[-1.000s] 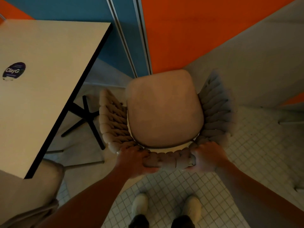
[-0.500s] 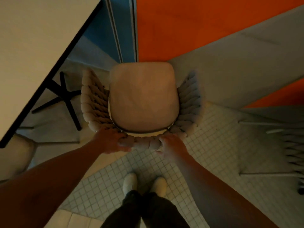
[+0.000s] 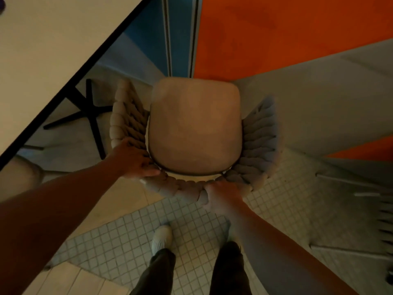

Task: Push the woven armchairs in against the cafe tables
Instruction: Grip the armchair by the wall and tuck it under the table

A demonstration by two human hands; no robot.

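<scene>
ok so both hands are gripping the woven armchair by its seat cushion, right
Not quite. Both hands, left hand and right hand, do grip the armchair, but by its woven back rim, not the seat cushion. The head view shows this.

Table (image 3: 42, 50) cropped; second armchair (image 3: 382, 209) cropped.

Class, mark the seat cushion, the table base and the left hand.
seat cushion (image 3: 194, 126), head view, middle of the pad.
table base (image 3: 91, 112), head view, where the black legs cross.
left hand (image 3: 134, 160), head view, back of the hand.
</scene>
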